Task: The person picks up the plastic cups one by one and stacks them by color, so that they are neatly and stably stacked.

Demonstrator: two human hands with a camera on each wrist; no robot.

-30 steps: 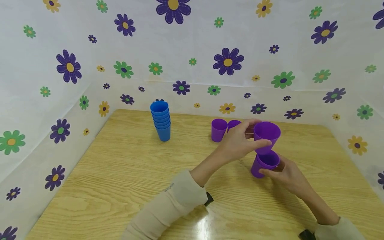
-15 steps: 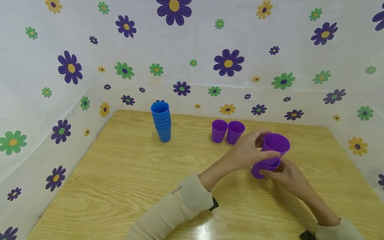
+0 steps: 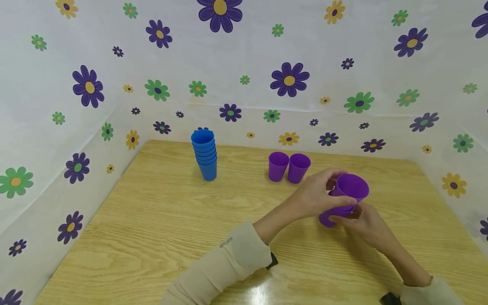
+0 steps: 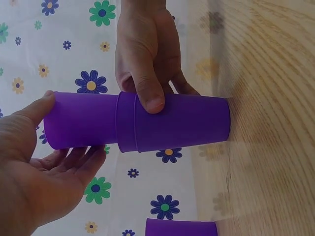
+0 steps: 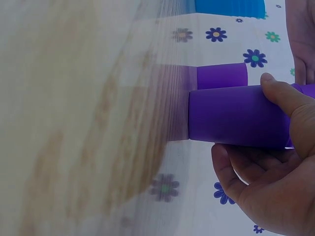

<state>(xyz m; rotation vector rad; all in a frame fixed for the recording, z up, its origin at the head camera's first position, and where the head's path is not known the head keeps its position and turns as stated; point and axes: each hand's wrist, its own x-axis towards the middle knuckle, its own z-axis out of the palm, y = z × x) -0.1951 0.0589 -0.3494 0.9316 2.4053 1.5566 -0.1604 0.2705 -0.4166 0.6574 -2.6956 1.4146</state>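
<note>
My left hand (image 3: 310, 197) grips a purple cup (image 3: 353, 186) near its rim, thumb on the near side and fingers behind. The lower part of this cup sits inside a purple cup stack (image 4: 182, 123) with two rims showing in the left wrist view. My right hand (image 3: 370, 224) holds that lower stack around its side, thumb in front. In the right wrist view the bottom purple cup (image 5: 231, 115) stands upright with its base on the table. How deep the top cup reaches inside is hidden.
Two purple cups, a left one (image 3: 278, 167) and a right one (image 3: 299, 168), stand upright side by side farther back. A tall nested stack of blue cups (image 3: 208, 169) stands back left on the wooden table (image 3: 152, 220). Behind hangs a flowered cloth (image 3: 244, 51).
My left hand has moved right and down, lowering its purple cup into the stack that my right hand holds. The right hand has stayed in place. The second standing purple cup now shows fully.
</note>
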